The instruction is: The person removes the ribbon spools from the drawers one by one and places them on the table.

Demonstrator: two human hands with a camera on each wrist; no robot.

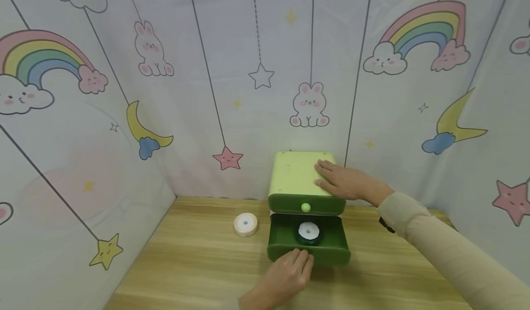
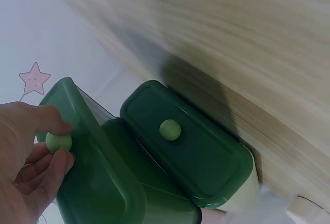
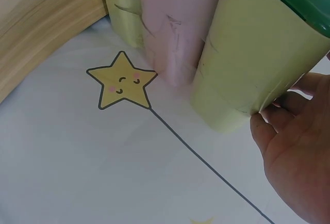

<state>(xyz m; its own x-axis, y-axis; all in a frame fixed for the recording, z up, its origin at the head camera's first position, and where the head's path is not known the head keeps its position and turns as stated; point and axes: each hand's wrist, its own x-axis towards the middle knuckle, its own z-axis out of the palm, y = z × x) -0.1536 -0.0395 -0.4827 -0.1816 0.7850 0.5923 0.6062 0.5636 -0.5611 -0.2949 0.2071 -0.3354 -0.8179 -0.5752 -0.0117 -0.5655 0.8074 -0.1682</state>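
A small light-green drawer unit (image 1: 304, 172) stands on the table, with its dark green middle drawer (image 1: 290, 232) pulled out. My left hand (image 1: 285, 273) pinches that drawer's round light-green knob (image 2: 59, 142) between thumb and fingers. In the drawer lies a dark ribbon roll (image 1: 308, 232) with a white centre. My right hand (image 1: 345, 180) rests on the unit's top near its right edge, fingers extended, and it also appears against the green casing (image 3: 247, 59) in the right wrist view. A cream ribbon roll (image 1: 245, 224) lies on the table, left of the unit.
The wood-grain table (image 1: 198, 255) reaches back to a cloth backdrop (image 1: 265, 117) printed with rainbows, rabbits and stars. Above the pulled-out drawer is a shut top drawer (image 1: 290, 205). Below it, a shut bottom drawer (image 2: 206, 157) shows in the left wrist view.
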